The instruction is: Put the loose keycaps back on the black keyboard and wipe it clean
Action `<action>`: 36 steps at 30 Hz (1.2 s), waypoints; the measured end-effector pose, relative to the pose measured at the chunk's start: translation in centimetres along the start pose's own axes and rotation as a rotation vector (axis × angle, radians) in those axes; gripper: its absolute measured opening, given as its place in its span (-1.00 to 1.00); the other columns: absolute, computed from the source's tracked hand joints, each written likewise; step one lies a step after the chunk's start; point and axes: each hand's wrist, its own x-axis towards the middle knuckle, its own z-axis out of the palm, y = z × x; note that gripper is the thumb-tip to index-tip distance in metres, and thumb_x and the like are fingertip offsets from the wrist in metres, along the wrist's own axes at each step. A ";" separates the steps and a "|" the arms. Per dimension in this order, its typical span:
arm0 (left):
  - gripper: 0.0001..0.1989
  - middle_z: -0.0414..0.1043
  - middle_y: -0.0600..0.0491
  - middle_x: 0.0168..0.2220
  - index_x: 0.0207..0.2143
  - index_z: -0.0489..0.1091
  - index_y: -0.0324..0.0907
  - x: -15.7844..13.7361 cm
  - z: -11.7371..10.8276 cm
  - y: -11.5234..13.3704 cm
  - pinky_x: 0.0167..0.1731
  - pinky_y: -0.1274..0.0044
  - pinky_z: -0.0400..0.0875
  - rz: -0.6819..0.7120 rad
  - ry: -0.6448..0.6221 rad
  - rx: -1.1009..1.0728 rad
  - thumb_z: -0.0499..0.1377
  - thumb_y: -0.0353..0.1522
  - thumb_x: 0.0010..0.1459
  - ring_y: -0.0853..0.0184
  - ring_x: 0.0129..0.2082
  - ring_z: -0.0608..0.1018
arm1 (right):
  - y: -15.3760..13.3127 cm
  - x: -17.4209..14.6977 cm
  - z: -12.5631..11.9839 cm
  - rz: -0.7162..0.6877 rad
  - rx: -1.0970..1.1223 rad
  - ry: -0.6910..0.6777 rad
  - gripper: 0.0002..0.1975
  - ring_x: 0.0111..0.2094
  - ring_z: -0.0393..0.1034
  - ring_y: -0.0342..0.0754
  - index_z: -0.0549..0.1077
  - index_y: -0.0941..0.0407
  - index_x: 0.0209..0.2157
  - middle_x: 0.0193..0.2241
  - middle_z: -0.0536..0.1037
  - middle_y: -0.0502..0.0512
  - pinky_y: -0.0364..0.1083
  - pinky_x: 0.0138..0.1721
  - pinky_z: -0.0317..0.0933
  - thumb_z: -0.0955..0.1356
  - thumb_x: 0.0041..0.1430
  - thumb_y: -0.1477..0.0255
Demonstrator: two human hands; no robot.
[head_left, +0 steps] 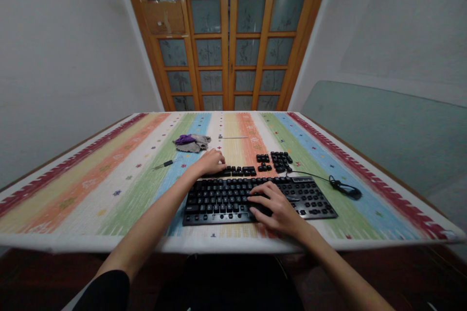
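A black computer keyboard [226,200] lies across the near part of the table; many key places on its right side and along its front row lack caps. My right hand [273,204] rests over its middle, fingers spread and touching it. Just behind the keyboard, my left hand [211,161] has its fingers bent together at the left end of a row of loose keycaps [242,171]; what its fingertips hold is hidden. More loose keycaps [280,160] stand in groups behind the keyboard's right half.
A grey and purple cloth [191,142] lies behind my left hand. Left of it is a small black-handled tool [168,163]. A thin metal rod [233,137] lies farther back. The coiled cable [346,189] sits right of the keyboard on the striped tablecloth [146,189].
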 end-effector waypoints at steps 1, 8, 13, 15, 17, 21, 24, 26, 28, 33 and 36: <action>-0.84 0.56 -0.09 -0.25 -0.35 0.60 -0.19 0.0 0.2 -0.1 -0.07 0.39 0.37 -0.001 -0.006 -0.002 0.23 -0.33 0.19 0.11 -0.15 0.52 | 0.0 0.0 0.0 -0.003 -0.001 0.000 -0.82 -0.11 0.37 0.07 0.56 0.13 -0.10 -0.14 0.56 0.20 0.13 -0.05 0.34 0.37 0.28 0.46; -0.86 0.53 -0.04 -0.25 -0.34 0.55 -0.19 -0.4 0.9 -0.6 -0.04 0.39 0.37 0.006 0.026 -0.035 0.23 -0.32 0.20 0.16 -0.13 0.50 | 0.1 0.1 0.0 0.007 -0.004 -0.011 -0.83 -0.11 0.38 0.07 0.56 0.11 -0.12 -0.14 0.56 0.19 0.13 -0.06 0.35 0.37 0.29 0.45; -0.93 0.48 -0.04 -0.22 -0.30 0.47 -0.19 -1.3 -0.1 0.2 0.03 0.33 0.35 0.021 0.111 -0.077 0.24 -0.37 0.21 0.15 -0.08 0.47 | 0.0 0.4 0.0 0.016 -0.007 -0.015 -0.82 -0.12 0.38 0.08 0.54 0.12 -0.10 -0.15 0.57 0.20 0.15 -0.06 0.35 0.36 0.29 0.46; -0.94 0.47 -0.04 -0.19 -0.29 0.44 -0.19 -2.2 -0.7 1.1 0.06 0.32 0.34 0.041 0.141 -0.096 0.21 -0.37 0.25 0.17 -0.06 0.46 | -0.1 0.5 0.1 0.014 -0.007 -0.010 -0.82 -0.12 0.39 0.08 0.54 0.13 -0.09 -0.15 0.57 0.21 0.15 -0.06 0.35 0.35 0.29 0.47; -0.93 0.46 -0.02 -0.14 -0.26 0.42 -0.18 -3.3 -1.3 2.4 0.07 0.33 0.33 0.081 0.161 -0.131 0.18 -0.36 0.30 0.20 -0.05 0.45 | -0.1 0.7 0.2 0.021 0.001 -0.005 -0.80 -0.12 0.39 0.09 0.53 0.12 -0.06 -0.14 0.57 0.21 0.15 -0.06 0.35 0.36 0.29 0.47; -0.92 0.45 -0.01 -0.13 -0.25 0.41 -0.16 -6.2 -1.6 5.9 0.04 0.34 0.36 0.224 0.203 -0.324 0.17 -0.35 0.33 0.21 -0.05 0.44 | -0.2 0.8 0.4 0.029 0.037 0.019 -0.75 -0.12 0.41 0.09 0.49 0.10 -0.01 -0.15 0.56 0.21 0.13 -0.06 0.36 0.36 0.28 0.47; -0.94 0.44 -0.02 -0.10 -0.24 0.42 -0.17 -7.8 -1.0 8.2 0.04 0.35 0.36 0.259 0.166 -0.375 0.19 -0.36 0.33 0.22 -0.03 0.44 | -0.5 0.9 0.5 -0.003 0.077 0.039 -0.77 -0.14 0.41 0.08 0.47 0.10 -0.03 -0.17 0.57 0.20 0.12 -0.08 0.35 0.37 0.27 0.48; -0.95 0.45 -0.02 -0.10 -0.24 0.43 -0.17 -8.4 -0.4 9.2 0.05 0.35 0.36 0.271 0.140 -0.379 0.20 -0.38 0.32 0.22 -0.03 0.44 | -0.6 0.9 0.5 -0.040 0.108 0.047 -0.78 -0.16 0.41 0.07 0.46 0.10 -0.05 -0.19 0.58 0.18 0.11 -0.09 0.35 0.38 0.26 0.48; -0.95 0.45 -0.02 -0.10 -0.24 0.44 -0.17 -8.7 0.4 9.7 0.04 0.34 0.36 0.274 0.129 -0.366 0.19 -0.38 0.32 0.22 -0.04 0.44 | -0.8 1.0 0.5 -0.068 0.131 0.041 -0.80 -0.17 0.41 0.05 0.47 0.09 -0.07 -0.20 0.58 0.16 0.09 -0.11 0.35 0.38 0.27 0.49; -0.92 0.46 -0.04 -0.11 -0.25 0.46 -0.18 -8.6 1.9 10.0 0.06 0.30 0.35 0.278 0.140 -0.323 0.17 -0.39 0.30 0.20 -0.05 0.44 | -1.0 0.9 0.8 -0.087 0.129 0.016 -0.87 -0.20 0.39 0.01 0.51 0.08 -0.14 -0.23 0.60 0.14 0.04 -0.15 0.34 0.36 0.30 0.50; -0.92 0.45 -0.04 -0.10 -0.25 0.47 -0.18 -8.7 2.2 9.9 0.05 0.31 0.35 0.277 0.145 -0.303 0.18 -0.39 0.30 0.19 -0.05 0.43 | -0.8 0.8 1.1 -0.092 0.132 0.008 -0.88 -0.23 0.39 0.00 0.52 0.09 -0.16 -0.26 0.60 0.12 0.03 -0.17 0.33 0.35 0.31 0.51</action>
